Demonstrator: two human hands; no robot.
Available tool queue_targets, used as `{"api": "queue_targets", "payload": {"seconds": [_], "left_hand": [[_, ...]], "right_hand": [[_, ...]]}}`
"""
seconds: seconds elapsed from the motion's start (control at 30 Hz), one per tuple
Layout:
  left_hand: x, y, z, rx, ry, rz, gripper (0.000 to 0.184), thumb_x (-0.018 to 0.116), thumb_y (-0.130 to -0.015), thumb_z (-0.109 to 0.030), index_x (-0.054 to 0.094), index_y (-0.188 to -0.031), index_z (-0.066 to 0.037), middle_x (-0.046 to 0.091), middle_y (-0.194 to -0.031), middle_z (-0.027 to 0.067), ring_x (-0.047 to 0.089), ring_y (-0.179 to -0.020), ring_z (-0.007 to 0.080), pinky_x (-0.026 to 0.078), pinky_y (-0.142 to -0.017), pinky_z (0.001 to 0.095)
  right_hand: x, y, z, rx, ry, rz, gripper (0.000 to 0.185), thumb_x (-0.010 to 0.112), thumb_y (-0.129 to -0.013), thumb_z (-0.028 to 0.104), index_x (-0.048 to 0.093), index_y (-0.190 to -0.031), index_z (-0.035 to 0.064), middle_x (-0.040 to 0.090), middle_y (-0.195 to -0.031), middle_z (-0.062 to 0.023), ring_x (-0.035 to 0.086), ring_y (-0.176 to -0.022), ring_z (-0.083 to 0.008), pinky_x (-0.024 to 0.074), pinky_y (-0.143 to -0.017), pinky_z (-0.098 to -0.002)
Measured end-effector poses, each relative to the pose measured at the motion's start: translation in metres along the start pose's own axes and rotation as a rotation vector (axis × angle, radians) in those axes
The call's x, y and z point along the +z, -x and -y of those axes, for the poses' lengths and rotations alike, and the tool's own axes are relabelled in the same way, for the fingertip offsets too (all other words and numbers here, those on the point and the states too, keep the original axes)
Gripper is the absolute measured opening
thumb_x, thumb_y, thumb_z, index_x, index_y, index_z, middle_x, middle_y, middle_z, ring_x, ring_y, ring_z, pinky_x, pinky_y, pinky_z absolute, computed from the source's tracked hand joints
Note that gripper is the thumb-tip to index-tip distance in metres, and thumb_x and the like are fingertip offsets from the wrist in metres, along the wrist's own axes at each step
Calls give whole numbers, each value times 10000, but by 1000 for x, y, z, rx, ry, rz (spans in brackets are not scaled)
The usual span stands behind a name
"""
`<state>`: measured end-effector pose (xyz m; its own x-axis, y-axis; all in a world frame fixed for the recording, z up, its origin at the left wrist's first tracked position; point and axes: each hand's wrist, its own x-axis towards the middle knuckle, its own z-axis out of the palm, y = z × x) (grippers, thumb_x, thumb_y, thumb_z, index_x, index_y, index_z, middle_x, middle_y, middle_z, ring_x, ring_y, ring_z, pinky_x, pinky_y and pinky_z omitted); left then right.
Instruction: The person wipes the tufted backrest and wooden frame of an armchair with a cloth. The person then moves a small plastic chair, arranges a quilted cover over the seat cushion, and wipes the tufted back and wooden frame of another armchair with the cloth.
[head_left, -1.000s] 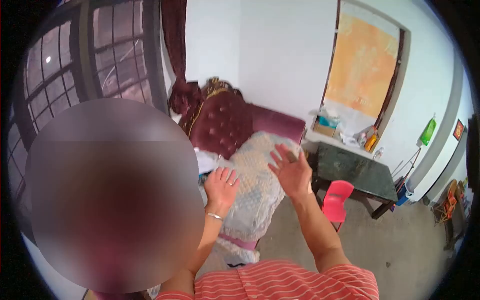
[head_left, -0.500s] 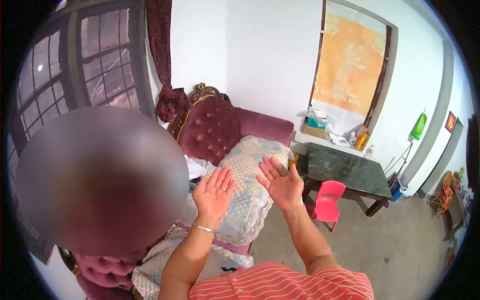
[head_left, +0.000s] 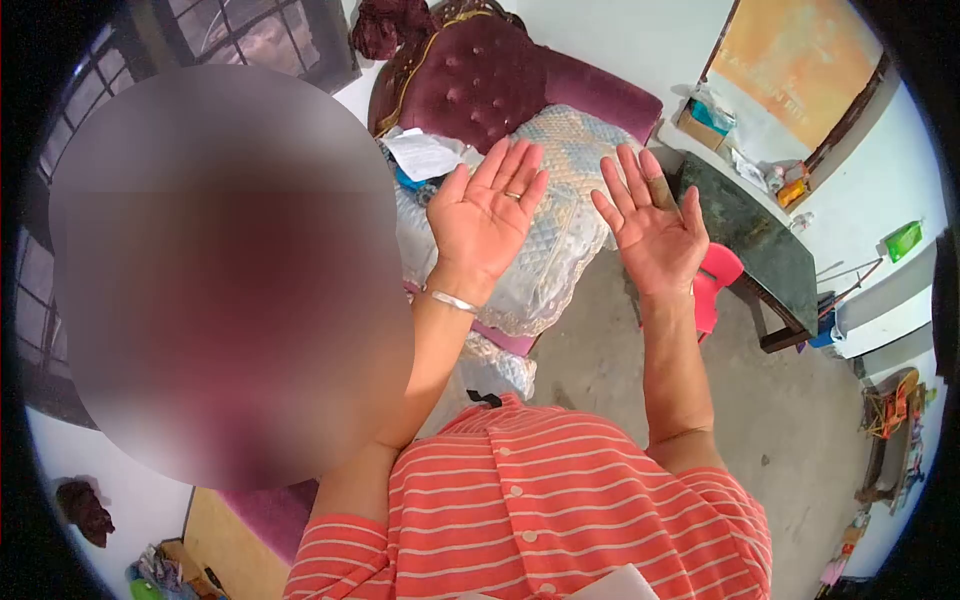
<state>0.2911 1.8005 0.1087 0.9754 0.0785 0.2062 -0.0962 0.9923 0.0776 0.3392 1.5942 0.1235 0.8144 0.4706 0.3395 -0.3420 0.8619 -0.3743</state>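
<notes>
My left hand [head_left: 482,218] is palm up with its fingers apart and nothing in it. It wears a ring and, at the wrist, a silver bracelet [head_left: 452,300]. To its right my right hand [head_left: 655,228] also shows an empty palm, fingers spread, with a brownish band or patch on one finger. The two hands do not touch. Behind them lies a quilted pale cover [head_left: 570,185] on a purple sofa [head_left: 480,85]. White papers or cloth [head_left: 425,153] lie on the sofa just beyond my left hand.
A large blurred round shape [head_left: 230,280] hides the left side. A dark table [head_left: 760,245] and a red chair [head_left: 715,285] stand at the right. Boxes and bottles sit on the window ledge [head_left: 745,150]. Clutter [head_left: 170,575] lies at the lower left.
The view has tilted down, showing more of the striped shirt. Both hands now appear higher and larger in view, and the palms have turned further upward since the first frame.
</notes>
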Motion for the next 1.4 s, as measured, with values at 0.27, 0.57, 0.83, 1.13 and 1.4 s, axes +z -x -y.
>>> {"api": "queue_targets", "payload": {"seconds": [0.27, 0.57, 0.83, 1.13, 1.4], "left_hand": [[-47, 11, -40, 63, -126, -208, 568, 336, -996, -331, 371, -1370, 95, 412, -1434, 233, 371, -1355, 373, 317, -1121, 497], [-229, 125, -155, -205, -1007, -806, 533, 555, -946, -327, 441, -1377, -35, 482, -1371, 138, 520, -1183, 278, 418, -986, 414], [-336, 295, -196, -285, -864, -1382, 582, 647, -883, -354, 462, -1367, -88, 544, -1253, 94, 529, -1139, 267, 454, -888, 400], [-354, 357, -140, 3, -651, -1611, 588, 648, -878, -304, 439, -1384, -90, 539, -1257, 130, 541, -1139, 292, 465, -905, 442], [-423, 349, -150, -86, -1377, -1779, 873, 739, -807, -294, 267, -1448, 65, 542, -1283, 258, 573, -1144, 343, 472, -937, 411]], "right_hand": [[-36, -10, -31, 114, -28, -11, 636, 442, -960, 466, 426, -1395, 3, 292, -1528, -196, 273, -1408, -395, 285, -1113, -561], [-339, 120, -43, 724, 2390, 175, 402, 633, -849, 345, 653, -1178, 115, 634, -1159, -199, 593, -1098, -375, 494, -893, -459], [-397, 191, -103, 1546, 1880, 381, 498, 594, -855, 355, 583, -1273, 85, 632, -1176, -210, 600, -1098, -352, 464, -960, -429], [-384, 86, -218, 1311, 1852, 769, 467, 535, -899, 317, 559, -1285, 55, 622, -1206, -192, 582, -1121, -367, 437, -996, -436], [-406, 66, -314, 1198, 1759, 1133, 391, 567, -896, 262, 577, -1236, 68, 669, -1103, -172, 636, -1021, -342, 500, -898, -433]]}}
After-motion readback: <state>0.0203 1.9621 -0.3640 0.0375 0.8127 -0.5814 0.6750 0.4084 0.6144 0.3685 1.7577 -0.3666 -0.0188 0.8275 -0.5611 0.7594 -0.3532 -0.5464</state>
